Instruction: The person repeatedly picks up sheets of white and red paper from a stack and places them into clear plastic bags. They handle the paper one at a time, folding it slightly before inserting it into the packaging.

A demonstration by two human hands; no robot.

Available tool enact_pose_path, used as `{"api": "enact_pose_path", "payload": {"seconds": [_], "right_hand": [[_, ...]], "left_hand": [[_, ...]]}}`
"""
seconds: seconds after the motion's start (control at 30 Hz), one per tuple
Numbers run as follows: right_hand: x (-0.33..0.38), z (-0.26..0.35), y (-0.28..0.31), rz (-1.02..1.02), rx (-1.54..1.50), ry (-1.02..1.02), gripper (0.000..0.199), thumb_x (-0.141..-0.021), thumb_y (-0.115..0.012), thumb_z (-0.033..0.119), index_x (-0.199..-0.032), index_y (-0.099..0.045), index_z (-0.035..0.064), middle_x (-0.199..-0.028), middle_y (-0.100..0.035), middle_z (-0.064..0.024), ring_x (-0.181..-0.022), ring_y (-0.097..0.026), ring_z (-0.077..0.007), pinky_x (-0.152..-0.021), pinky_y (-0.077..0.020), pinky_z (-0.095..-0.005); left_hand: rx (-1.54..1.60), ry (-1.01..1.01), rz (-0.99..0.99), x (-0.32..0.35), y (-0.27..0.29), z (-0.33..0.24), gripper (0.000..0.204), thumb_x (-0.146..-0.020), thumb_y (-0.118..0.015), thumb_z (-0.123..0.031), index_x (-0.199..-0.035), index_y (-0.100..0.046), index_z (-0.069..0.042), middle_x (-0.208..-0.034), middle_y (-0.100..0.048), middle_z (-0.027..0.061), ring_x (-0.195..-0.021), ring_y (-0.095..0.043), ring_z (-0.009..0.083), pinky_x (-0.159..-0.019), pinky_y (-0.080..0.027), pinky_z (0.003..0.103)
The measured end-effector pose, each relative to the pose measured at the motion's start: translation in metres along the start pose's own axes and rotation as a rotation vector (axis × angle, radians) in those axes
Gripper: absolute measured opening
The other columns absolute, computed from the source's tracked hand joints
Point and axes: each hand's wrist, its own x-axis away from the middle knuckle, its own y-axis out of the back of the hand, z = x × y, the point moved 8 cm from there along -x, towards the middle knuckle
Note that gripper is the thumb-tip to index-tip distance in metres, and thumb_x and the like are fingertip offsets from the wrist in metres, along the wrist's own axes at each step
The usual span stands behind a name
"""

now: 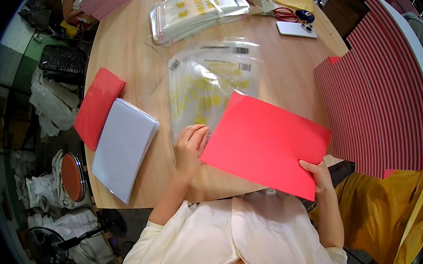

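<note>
Lying at nine o'clock on the wooden table [129, 37] are a red stack [98, 107] and, just beside it, a white stack [122, 146]. Nearer the middle, the left hand [190, 148] rests with fingers curled on the clear bags [210, 88], touching the red sheet [266, 143]. At four o'clock the right hand [318, 175] pinches that sheet's corner. Striped cardboard [382, 107] stands at three o'clock.
</note>
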Motion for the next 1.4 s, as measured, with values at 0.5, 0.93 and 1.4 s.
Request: {"api": "enact_pose_path", "payload": {"seconds": [0.5, 0.93, 1.4], "right_hand": [[0.009, -0.028, -0.026, 0.082, 0.028, -0.018, 0.037, -0.082, -0.068, -0.006, -0.118, -0.056, -0.0028, -0.11, -0.065, -0.0109, -0.094, -0.067, -0.02, -0.08, -0.0589, -0.032], [0.017, -0.044, -0.014, -0.086, -0.221, 0.012, 0.032, -0.084, -0.063, -0.009, -0.115, -0.059, -0.0012, -0.108, -0.067, -0.0126, -0.094, -0.068, -0.0218, -0.082, -0.0592, -0.0341], [0.022, -0.044, -0.022, -0.117, -0.14, 0.05, 0.038, -0.08, -0.067, -0.01, -0.116, -0.057, -0.0012, -0.108, -0.065, -0.0113, -0.094, -0.067, -0.0212, -0.083, -0.0577, -0.035]], "left_hand": [[0.245, 0.564, -0.172, 0.045, 0.007, 0.035, 0.01, -0.088, -0.069, -0.007, -0.096, -0.066, -0.004, -0.105, -0.049, 0.0065, -0.065, -0.059, 0.011, -0.057, -0.05, 0.025], [0.584, 0.663, -0.276, 0.052, 0.0, 0.05, 0.01, -0.086, -0.068, 0.001, -0.095, -0.067, 0.003, -0.113, -0.051, 0.0068, -0.08, -0.065, 0.0138, -0.068, -0.057, 0.023], [0.777, 0.882, -0.177, 0.065, -0.03, 0.078, 0.023, -0.087, -0.066, 0.0, -0.109, -0.058, 0.001, -0.117, -0.052, 0.0094, -0.081, -0.066, 0.0177, -0.072, -0.06, 0.029]]}}
